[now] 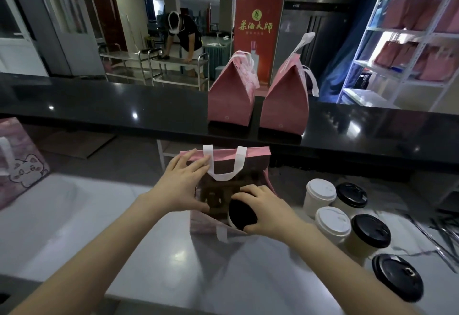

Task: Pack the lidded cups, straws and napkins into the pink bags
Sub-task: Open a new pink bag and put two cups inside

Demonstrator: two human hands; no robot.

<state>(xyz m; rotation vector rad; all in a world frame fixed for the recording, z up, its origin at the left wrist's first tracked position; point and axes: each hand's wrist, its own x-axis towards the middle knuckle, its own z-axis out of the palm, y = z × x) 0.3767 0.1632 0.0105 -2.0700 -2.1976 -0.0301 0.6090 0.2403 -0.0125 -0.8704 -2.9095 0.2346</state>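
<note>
Pink bag (253, 157) open: left hand (178, 185) fingers spread wide on its 9 o'clock rim; right hand (268, 210) fingers clasp a black-lidded cup (241, 213) at 5 o'clock.

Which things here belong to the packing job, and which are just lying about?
Job: open pink bag, steadied by the left hand; black-lidded cup in the right hand; five lidded cups beside it; two closed pink bags on the black counter.
Lying about: red banner; metal trolleys; shelf rack.
</note>
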